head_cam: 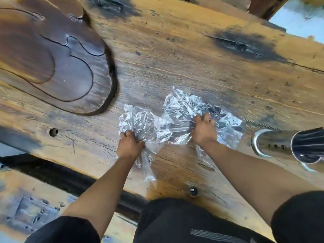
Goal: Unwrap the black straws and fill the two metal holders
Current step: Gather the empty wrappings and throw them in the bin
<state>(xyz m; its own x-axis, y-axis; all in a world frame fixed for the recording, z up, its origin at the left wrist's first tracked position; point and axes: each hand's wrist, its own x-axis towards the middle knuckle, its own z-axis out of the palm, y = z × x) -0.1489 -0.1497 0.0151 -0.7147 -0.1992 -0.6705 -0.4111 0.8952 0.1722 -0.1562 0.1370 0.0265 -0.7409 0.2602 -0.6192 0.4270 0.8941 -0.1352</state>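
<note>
While both arms reach out over the worn wooden tabletop [184, 55], the left hand [130, 143] and right hand [204, 131] each clutch one of two crumpled clear plastic wrappers [138, 120], fingers closed on them. At right, one metal holder [273, 143] holds black straws [308, 146]. Far left sits one dark carved board [52, 55].

Clear, silvery-glinting wrap [184, 109], shiny metal holder [273, 142] with black straws [308, 146], amber black-scorched table [192, 55].
</note>
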